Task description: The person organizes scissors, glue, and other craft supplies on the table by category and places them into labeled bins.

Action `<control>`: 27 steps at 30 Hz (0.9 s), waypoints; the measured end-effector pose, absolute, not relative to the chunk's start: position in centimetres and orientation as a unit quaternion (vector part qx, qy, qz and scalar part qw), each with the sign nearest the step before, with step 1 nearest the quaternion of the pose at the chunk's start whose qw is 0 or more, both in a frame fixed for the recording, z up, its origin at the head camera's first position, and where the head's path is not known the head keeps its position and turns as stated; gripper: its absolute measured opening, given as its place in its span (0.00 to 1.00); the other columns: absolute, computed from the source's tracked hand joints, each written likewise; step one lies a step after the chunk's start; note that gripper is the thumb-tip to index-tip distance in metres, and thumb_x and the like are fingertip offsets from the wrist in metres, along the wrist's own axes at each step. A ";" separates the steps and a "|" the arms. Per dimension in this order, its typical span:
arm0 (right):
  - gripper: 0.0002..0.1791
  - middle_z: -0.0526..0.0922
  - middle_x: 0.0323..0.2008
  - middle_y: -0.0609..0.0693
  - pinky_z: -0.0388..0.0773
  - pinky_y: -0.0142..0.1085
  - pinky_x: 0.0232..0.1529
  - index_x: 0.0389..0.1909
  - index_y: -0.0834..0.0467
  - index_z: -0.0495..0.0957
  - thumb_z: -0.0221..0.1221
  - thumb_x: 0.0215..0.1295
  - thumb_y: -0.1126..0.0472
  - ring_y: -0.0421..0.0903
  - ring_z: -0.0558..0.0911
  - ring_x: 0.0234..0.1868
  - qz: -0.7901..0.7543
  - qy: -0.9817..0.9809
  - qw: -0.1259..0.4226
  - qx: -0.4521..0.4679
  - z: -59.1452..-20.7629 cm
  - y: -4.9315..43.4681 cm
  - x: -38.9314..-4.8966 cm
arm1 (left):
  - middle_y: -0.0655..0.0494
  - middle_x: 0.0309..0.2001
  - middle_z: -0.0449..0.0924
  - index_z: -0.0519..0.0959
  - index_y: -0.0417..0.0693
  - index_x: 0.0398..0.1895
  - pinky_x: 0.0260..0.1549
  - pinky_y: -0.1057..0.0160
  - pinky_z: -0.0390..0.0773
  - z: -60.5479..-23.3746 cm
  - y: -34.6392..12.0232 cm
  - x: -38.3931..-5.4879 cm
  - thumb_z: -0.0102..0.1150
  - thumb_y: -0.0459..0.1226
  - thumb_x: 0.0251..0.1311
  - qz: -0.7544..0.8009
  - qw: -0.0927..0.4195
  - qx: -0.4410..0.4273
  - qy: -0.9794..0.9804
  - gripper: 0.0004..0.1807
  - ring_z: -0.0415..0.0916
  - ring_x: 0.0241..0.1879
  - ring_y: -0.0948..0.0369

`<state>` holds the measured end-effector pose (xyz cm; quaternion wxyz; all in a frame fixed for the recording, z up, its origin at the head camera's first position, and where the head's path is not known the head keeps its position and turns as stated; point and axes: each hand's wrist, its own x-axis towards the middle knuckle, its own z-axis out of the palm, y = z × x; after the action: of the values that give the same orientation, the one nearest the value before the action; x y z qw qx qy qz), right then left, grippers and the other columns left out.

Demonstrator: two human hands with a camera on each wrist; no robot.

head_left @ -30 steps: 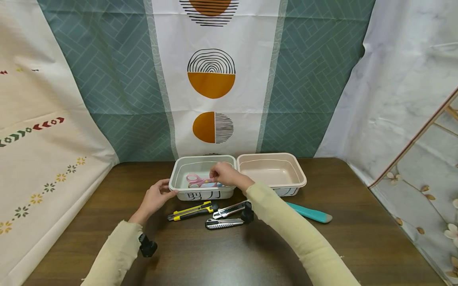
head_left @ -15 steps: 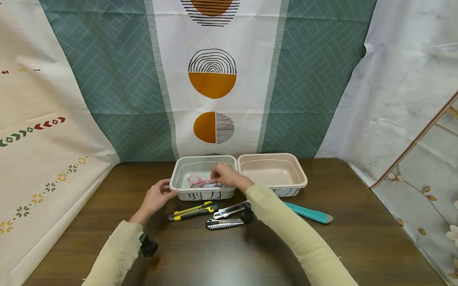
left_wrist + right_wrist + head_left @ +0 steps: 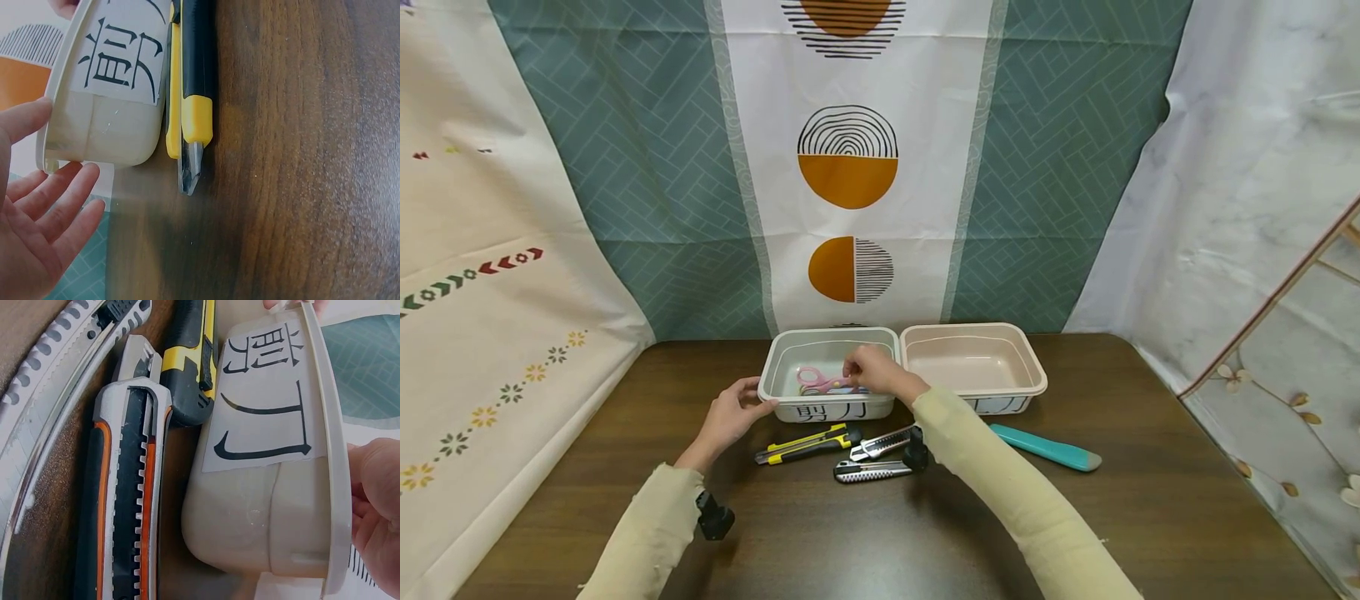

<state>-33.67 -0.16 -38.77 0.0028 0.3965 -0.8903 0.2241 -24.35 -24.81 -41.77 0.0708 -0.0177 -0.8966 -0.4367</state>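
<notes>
My left hand (image 3: 733, 417) holds the left front corner of a pale grey-green plastic bin (image 3: 119, 128), thumb at the rim and fingertips against the end wall. My right hand (image 3: 872, 369) reaches over the bin's front rim, its fingers curled at a pair of pink-handled scissors (image 3: 811, 377) inside. Its fingertips are mostly hidden, and in the right wrist view only part of the hand shows behind the rim. Other scissors with a bluish part (image 3: 844, 389) lie beside the pink ones, partly covered. A white label with large black characters (image 3: 119, 53) is on the bin's front.
A beige bin (image 3: 970, 358) stands right of the first. On the wooden table (image 3: 820, 533) in front lie a yellow-black utility knife (image 3: 808, 443), an orange-trimmed silver one (image 3: 128, 487) and another silver one (image 3: 868, 472). A teal knife-like tool (image 3: 1048, 448) lies right of my forearm.
Both hands keep almost the same places at the bin. The head view has shifted very slightly; the scissors and knives show no clear movement.
</notes>
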 end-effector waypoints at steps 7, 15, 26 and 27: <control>0.12 0.82 0.39 0.55 0.73 0.37 0.46 0.40 0.64 0.79 0.61 0.56 0.63 0.48 0.79 0.42 0.232 -0.890 -0.007 0.393 -38.5 0.2 -33.7 | 0.35 0.48 0.75 0.64 0.32 0.58 0.39 0.53 0.76 -41.8 -24.6 -24.3 0.62 0.42 0.54 -0.443 0.065 -0.016 -0.894 0.33 0.75 0.44 0.47; 0.16 0.80 0.42 0.59 0.72 0.40 0.47 0.42 0.67 0.77 0.62 0.56 0.61 0.51 0.78 0.43 0.239 -0.879 -0.023 0.411 -37.4 1.4 -33.3 | 0.34 0.48 0.75 0.64 0.32 0.58 0.39 0.53 0.76 -41.6 -24.5 -24.3 0.61 0.40 0.55 -0.440 0.069 -0.017 -0.895 0.32 0.75 0.44 0.46; 0.19 0.80 0.42 0.56 0.73 0.37 0.44 0.45 0.63 0.76 0.63 0.55 0.56 0.52 0.78 0.43 0.226 -0.877 -0.019 0.424 -36.3 3.9 -31.9 | 0.34 0.48 0.75 0.64 0.32 0.58 0.40 0.52 0.76 -41.6 -24.7 -24.3 0.61 0.42 0.54 -0.441 0.060 -0.012 -0.895 0.33 0.75 0.45 0.46; 0.20 0.79 0.42 0.56 0.74 0.37 0.44 0.45 0.63 0.75 0.63 0.55 0.56 0.52 0.78 0.43 0.224 -0.876 -0.021 0.427 -36.2 4.1 -31.8 | 0.34 0.48 0.75 0.64 0.32 0.58 0.40 0.52 0.76 -41.6 -24.7 -24.3 0.61 0.42 0.54 -0.440 0.060 -0.012 -0.896 0.33 0.75 0.45 0.46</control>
<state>-31.78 4.12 -36.19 -0.0208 0.4267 -0.8759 0.2242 -24.31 -24.69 -41.63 0.0599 -0.0117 -0.8961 -0.4395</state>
